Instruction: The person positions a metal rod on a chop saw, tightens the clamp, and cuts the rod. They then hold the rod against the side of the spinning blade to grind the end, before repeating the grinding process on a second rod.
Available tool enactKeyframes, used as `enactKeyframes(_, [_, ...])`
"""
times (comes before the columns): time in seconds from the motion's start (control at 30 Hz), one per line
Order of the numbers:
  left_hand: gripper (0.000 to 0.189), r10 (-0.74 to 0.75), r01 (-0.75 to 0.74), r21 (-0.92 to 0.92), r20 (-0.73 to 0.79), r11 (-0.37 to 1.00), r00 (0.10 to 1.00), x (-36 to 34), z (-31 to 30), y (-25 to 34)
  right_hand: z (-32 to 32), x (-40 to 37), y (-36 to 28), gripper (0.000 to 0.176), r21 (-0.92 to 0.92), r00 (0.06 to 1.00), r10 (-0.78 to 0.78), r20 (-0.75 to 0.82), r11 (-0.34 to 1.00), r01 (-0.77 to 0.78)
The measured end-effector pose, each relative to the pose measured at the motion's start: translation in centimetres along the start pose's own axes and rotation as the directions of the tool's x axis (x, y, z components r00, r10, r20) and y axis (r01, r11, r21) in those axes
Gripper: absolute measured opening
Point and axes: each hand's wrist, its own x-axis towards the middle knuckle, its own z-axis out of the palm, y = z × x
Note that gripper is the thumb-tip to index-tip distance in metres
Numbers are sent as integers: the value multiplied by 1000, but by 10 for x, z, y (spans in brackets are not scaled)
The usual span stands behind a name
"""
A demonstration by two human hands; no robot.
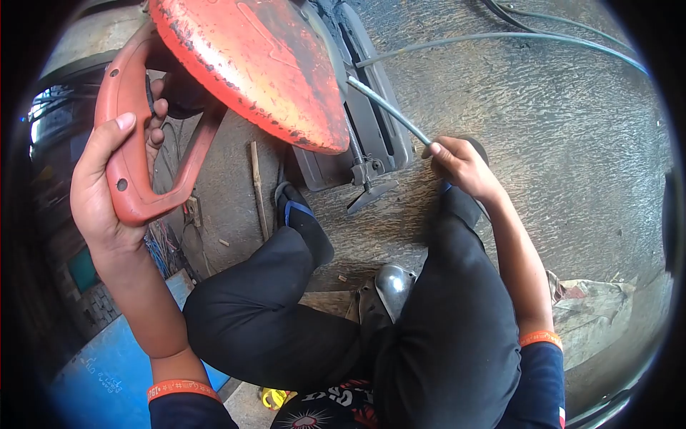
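My left hand (103, 175) is wrapped around the orange-red loop handle (132, 154) of a chop saw, its thumb on the outside and fingers inside near the trigger. The saw's scuffed red blade guard (250, 68) fills the top middle and hides most of the blade. My right hand (461, 166) is closed on a thin grey metal rod (391, 109). The rod's far end reaches the saw beside the guard; the exact contact there is hidden. Below the guard is the grey saw base (314, 168), with a threaded clamp screw and its crank (371, 196).
A long pale rod or hose (500, 36) curves across the wet-looking floor at upper right. A wooden stick (258, 187) lies left of the base. A blue board (118, 365), a shiny rounded object (394, 284) and a dirty cloth (593, 314) surround my legs.
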Motion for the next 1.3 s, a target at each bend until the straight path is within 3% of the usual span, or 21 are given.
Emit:
enactKeyframes(0.17, [53, -5, 5, 9, 6, 1000, 1000, 3, -5, -1, 9, 1, -1, 37, 63, 1000, -17, -17, 998, 18])
enactKeyframes(0.23, [53, 1, -1, 0, -18, 1000, 1000, 0, 3, -1, 10, 4, 0, 35, 268, 994, 30, 107, 962, -58])
enactKeyframes(0.27, [53, 7, -8, -9, -40, 1000, 999, 0, 6, -1, 11, 5, 1, 35, 267, 994, 31, 107, 962, -58])
enactKeyframes(0.33, [54, 6, -7, -19, -49, 1000, 999, 0, 6, -1, 13, 8, 3, 33, 459, 990, 36, 133, 883, -94])
enactKeyframes(0.43, [54, 11, -12, -20, -51, 1000, 999, 0, 6, -2, 13, 11, 5, 31, 489, 993, 41, 110, 868, -90])
enactKeyframes(0.87, [55, 9, -8, 11, -57, 1000, 998, -1, 5, -1, 16, 13, -1, 37, 452, 973, 99, 209, 873, -186])
enactKeyframes(1.17, [55, 12, -12, 8, -42, 1000, 999, -1, 5, -1, 13, 13, 4, 36, 350, 993, 51, 108, 933, -86])
enactKeyframes(1.3, [55, 13, -13, 9, -24, 1000, 1000, 0, 4, -1, 10, 15, 1, 36, 162, 1000, 11, 2, 987, -11])
